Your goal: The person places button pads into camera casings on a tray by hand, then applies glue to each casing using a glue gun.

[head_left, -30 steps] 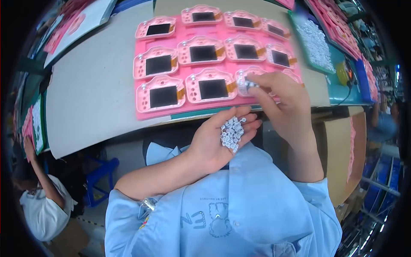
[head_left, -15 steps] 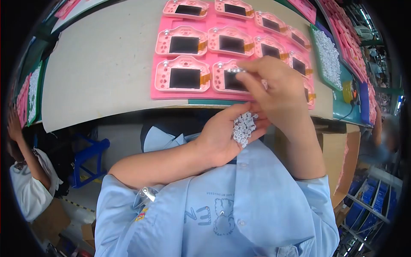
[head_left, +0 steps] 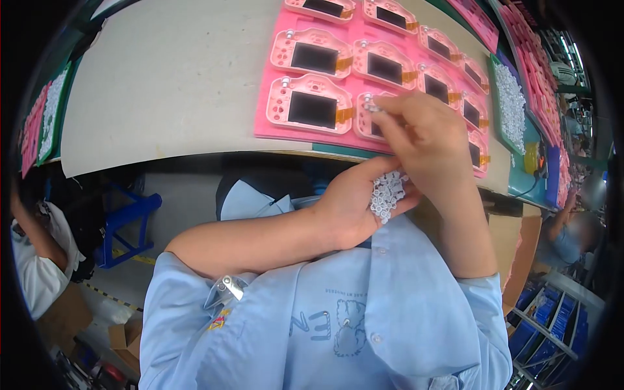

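Observation:
My left hand (head_left: 354,201) is palm up and cupped, holding a pile of small clear plastic pieces (head_left: 388,197). Above it, my right hand (head_left: 422,130) pinches a few of the same pieces between thumb and forefinger. Its fingertips are over the upper left corner of a pink handheld-console shell (head_left: 363,123) in the front row, covering much of that shell and its dark screen. To the left lies another pink shell (head_left: 279,114), with a black screen (head_left: 312,109) and an orange ribbon cable (head_left: 344,116). Several such shells rest in rows on a pink tray (head_left: 263,123).
A green-rimmed bin of clear pieces (head_left: 510,101) stands right of the tray, near a yellow tape roll (head_left: 533,158). A cardboard box (head_left: 507,240) is below the table edge. A blue stool (head_left: 127,227) and another person (head_left: 42,253) are at left; one more person is at far right.
The view has shifted, so the tray appears farther right. My right fingertips have moved from over the screen to the upper left corner of the same shell. My left hand still holds its pile.

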The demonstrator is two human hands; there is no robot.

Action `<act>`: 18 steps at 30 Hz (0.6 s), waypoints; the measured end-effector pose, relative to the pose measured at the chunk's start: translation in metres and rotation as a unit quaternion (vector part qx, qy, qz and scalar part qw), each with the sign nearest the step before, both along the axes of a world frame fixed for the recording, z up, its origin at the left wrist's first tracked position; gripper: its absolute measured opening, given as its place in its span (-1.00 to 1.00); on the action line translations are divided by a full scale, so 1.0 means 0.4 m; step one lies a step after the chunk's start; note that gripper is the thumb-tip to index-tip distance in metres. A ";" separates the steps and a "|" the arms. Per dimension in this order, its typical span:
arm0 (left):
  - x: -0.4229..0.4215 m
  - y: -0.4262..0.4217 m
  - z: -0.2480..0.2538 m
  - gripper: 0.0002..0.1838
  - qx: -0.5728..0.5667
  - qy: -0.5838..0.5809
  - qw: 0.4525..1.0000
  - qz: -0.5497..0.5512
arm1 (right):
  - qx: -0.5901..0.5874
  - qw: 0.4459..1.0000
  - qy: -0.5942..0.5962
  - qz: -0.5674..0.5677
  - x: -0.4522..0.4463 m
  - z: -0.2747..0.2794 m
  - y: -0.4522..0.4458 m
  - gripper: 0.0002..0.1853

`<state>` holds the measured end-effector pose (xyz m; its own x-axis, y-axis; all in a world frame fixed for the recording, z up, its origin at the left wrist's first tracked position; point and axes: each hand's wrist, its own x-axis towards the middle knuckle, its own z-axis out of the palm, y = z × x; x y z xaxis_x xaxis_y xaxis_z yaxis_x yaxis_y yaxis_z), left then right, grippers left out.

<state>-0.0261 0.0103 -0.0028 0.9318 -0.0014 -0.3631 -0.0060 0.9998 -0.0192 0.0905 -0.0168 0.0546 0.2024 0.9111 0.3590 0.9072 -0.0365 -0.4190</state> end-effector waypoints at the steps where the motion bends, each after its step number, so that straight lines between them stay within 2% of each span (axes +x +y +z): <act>1: -0.001 0.000 0.000 -0.67 0.003 0.000 1.000 -0.001 | 0.004 1.000 0.001 0.001 -0.001 -0.006 0.001 -0.90; 8: -0.004 0.000 -0.014 -0.68 0.002 -0.021 1.000 0.000 | -0.004 1.000 -0.020 -0.005 -0.006 -0.008 0.010 -0.89; 11: -0.005 0.000 -0.013 -0.68 0.003 -0.018 1.000 0.003 | -0.029 0.999 0.038 0.012 -0.011 -0.007 0.006 -0.87; 17: -0.004 0.002 -0.007 -0.67 0.017 -0.016 1.000 0.001 | -0.144 0.988 0.054 0.036 -0.005 0.024 0.001 -0.87; 18: -0.004 0.002 -0.006 -0.67 0.020 -0.016 1.000 -0.001 | -0.127 0.990 0.046 0.047 -0.004 0.024 -0.003 -0.87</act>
<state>-0.0278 0.0113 -0.0051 0.9428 0.0108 -0.3331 -0.0043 0.9998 0.0202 0.0890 -0.0179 0.0642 0.1329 0.9860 0.1009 0.8704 -0.0674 -0.4878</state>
